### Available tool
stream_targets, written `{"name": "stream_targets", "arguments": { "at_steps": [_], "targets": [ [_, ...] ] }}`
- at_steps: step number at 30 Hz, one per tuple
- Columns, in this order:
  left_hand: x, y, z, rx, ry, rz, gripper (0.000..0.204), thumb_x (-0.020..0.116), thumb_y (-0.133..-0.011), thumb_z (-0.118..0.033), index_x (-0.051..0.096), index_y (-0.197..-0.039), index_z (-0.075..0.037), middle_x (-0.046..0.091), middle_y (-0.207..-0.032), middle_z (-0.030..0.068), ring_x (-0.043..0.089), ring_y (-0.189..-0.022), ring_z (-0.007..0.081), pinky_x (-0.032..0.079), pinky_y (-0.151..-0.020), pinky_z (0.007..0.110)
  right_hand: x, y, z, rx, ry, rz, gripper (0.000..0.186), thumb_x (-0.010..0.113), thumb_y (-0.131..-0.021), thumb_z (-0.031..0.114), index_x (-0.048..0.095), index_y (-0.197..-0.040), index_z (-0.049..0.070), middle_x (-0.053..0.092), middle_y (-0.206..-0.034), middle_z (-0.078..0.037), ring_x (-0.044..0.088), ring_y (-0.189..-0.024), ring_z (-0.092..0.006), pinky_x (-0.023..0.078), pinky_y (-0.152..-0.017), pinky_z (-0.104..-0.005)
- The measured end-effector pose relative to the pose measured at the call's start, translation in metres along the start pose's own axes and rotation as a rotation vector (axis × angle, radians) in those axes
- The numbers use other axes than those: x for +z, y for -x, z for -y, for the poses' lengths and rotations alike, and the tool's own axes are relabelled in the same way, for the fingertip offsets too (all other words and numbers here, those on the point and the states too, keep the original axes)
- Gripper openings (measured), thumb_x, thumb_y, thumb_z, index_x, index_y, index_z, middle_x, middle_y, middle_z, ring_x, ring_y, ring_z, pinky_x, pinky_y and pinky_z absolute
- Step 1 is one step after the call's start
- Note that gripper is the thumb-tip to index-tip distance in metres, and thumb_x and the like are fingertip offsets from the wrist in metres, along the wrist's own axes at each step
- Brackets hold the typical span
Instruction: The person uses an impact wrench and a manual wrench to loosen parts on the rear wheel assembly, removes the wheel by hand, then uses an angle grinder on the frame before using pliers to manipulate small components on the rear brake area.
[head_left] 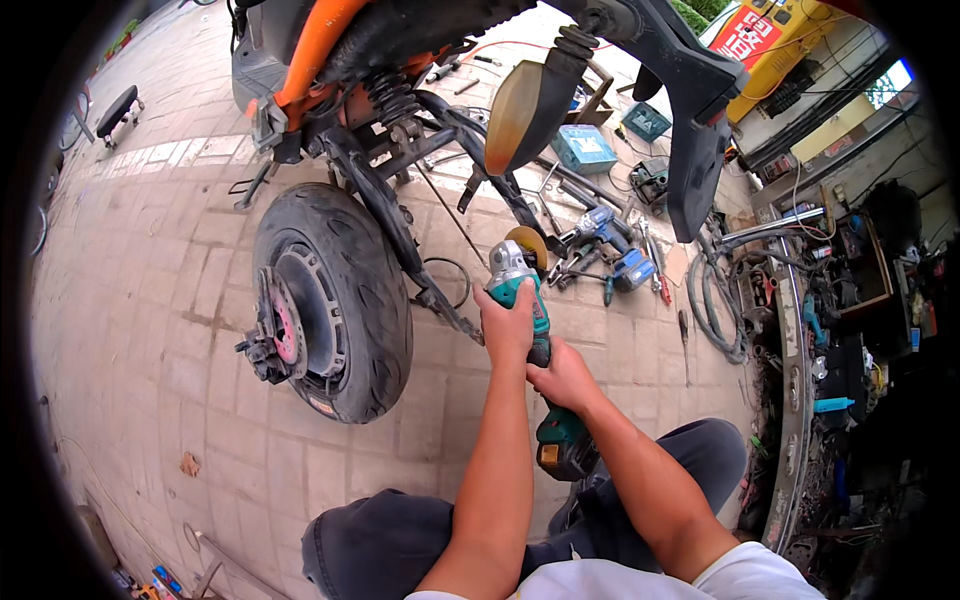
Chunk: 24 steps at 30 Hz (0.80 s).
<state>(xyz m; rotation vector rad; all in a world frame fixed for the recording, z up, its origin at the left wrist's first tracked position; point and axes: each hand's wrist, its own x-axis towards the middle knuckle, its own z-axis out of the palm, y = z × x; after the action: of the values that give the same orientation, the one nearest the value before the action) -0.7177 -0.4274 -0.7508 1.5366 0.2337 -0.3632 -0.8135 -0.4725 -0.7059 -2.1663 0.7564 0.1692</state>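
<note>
A teal cordless angle grinder [538, 310] is held in both my hands in front of the scooter. My left hand [508, 320] wraps around its body just behind the silver head. Lower down, my right hand [566, 378] grips the handle, above the dark battery at its end. The grinder's yellowish disc [527, 243] is close to the dark swingarm [500, 195]; whether they touch, I cannot tell. To the left of the grinder, the rear wheel [335, 300] stands on the ground, off the swingarm, with its hub and brake disc showing.
A blue cordless impact wrench [610, 240], pliers and other hand tools lie on the paving to the right. Behind them stands a teal toolbox [584, 148]. A coiled grey hose [712, 310] and a screwdriver [685, 345] lie nearer the cluttered shelf [795, 380]. A rolling stool [120, 112] is far left.
</note>
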Motion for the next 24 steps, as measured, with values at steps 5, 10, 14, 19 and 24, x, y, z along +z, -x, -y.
{"name": "stream_targets", "arguments": {
  "at_steps": [5,10,14,19,24],
  "targets": [
    [-0.004,-0.01,-0.017,-0.056,-0.018,0.019,0.089,0.071,-0.077,-0.05,0.034,-0.133,0.008,0.052,-0.122,0.029,0.056,-0.109,0.0353,0.044,-0.093,0.039,0.005,-0.001,0.01,0.012,-0.003,-0.032,0.048,0.07,-0.077,0.033,0.055,-0.098,-0.008,0.065,-0.088,-0.027,0.064,-0.086,-0.0416,0.05,-0.075,-0.0443],
    [-0.005,-0.021,-0.03,-0.049,-0.091,-0.033,0.08,0.072,-0.075,-0.043,0.04,-0.127,0.009,0.05,-0.122,0.0279,0.052,-0.113,0.0358,0.041,-0.096,0.04,0.017,0.0,0.023,0.008,0.017,-0.119,0.05,0.068,-0.081,0.035,0.053,-0.103,-0.007,0.064,-0.092,-0.028,0.062,-0.089,-0.0442,0.049,-0.077,-0.0455],
    [-0.003,-0.023,-0.041,-0.045,-0.067,0.041,0.076,0.073,-0.073,-0.039,0.044,-0.124,0.009,0.049,-0.122,0.0279,0.05,-0.115,0.037,0.04,-0.098,0.041,0.019,-0.002,0.02,-0.045,0.129,-0.208,0.053,0.068,-0.082,0.036,0.05,-0.106,-0.007,0.063,-0.096,-0.029,0.06,-0.092,-0.0455,0.048,-0.077,-0.0466],
    [0.0,-0.04,-0.058,0.044,-0.347,0.078,0.07,0.07,-0.069,-0.041,0.048,-0.119,0.003,0.052,-0.117,0.0258,0.055,-0.108,0.0398,0.046,-0.092,0.045,0.015,-0.007,0.029,-0.048,0.113,-0.199,0.052,0.067,-0.082,0.035,0.05,-0.105,-0.008,0.063,-0.093,-0.029,0.06,-0.089,-0.0461,0.048,-0.077,-0.0475],
    [-0.012,-0.071,-0.055,0.069,-0.521,0.228,0.068,0.069,-0.066,-0.044,0.052,-0.119,-0.005,0.06,-0.112,0.0217,0.06,-0.103,0.038,0.048,-0.087,0.045,0.031,-0.012,0.038,-0.009,0.154,-0.236,0.048,0.067,-0.081,0.033,0.051,-0.099,-0.008,0.063,-0.09,-0.03,0.061,-0.086,-0.0462,0.048,-0.075,-0.0488]
  ]
}}
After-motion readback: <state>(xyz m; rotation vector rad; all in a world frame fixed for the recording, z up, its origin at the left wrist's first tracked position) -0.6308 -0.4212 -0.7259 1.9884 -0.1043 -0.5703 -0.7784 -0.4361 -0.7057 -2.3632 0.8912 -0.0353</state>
